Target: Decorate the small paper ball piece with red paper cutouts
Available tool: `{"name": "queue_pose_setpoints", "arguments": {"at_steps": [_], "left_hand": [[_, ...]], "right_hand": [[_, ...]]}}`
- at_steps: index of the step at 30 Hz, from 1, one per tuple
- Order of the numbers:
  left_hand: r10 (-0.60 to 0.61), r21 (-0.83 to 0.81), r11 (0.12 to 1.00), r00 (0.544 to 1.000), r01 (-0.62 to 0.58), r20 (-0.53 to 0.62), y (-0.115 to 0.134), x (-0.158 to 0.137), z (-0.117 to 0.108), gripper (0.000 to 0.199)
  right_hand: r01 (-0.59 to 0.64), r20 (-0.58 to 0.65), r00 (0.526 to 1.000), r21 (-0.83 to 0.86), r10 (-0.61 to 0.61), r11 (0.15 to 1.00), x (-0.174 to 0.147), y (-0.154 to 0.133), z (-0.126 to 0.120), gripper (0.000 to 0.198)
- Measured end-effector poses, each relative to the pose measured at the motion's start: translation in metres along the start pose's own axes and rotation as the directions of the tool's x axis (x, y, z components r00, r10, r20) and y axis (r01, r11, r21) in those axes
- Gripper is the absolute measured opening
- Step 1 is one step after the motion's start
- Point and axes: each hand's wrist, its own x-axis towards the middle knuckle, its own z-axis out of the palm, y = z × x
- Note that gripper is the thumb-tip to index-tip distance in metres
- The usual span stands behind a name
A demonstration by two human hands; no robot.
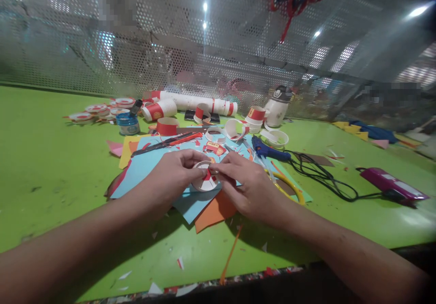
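Observation:
Between my hands, above blue paper (pixel 143 177), is a small round white paper cup base (pixel 201 184) with red pieces inside it. My left hand (pixel 173 172) pinches its left rim, thumb over the inside. At the right rim, my right hand (pixel 247 181) has its thumb and fingers closed together, touching a red piece there; whether it grips the piece or the rim is hard to make out. Cut red paper scraps (pixel 214 149) lie just behind the cup base. Scissors with red-orange handles (pixel 185 139) lie behind my left hand.
A blue glue gun (pixel 270 149) with a black cord lies at right, near yellow-handled scissors (pixel 289 188) and a magenta box (pixel 391 183). Behind are cut cup rings (pixel 235 130), stacked paper cups (pixel 194 102), a blue jar (pixel 127 124) and a white bottle (pixel 277 109). Orange paper (pixel 216 211) lies in front.

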Motion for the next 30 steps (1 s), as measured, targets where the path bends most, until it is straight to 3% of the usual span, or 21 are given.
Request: {"name": "queue_pose_setpoints", "arguments": {"at_steps": [19,30], "left_hand": [[0.005,0.004,1.0,1.0,-0.005,-0.003,-0.0041,0.0009,-0.0004,0.027],[0.012,-0.002,1.0,0.999,-0.012,-0.03,-0.0024,-0.0012,0.0011,0.018]], "right_hand": [[-0.041,-0.041,0.998,0.022,0.042,0.999,0.003,0.003,0.0013,0.018],[-0.051,-0.058,0.997,0.024,0.053,0.998,0.0022,0.0011,0.0026,0.02]]}}
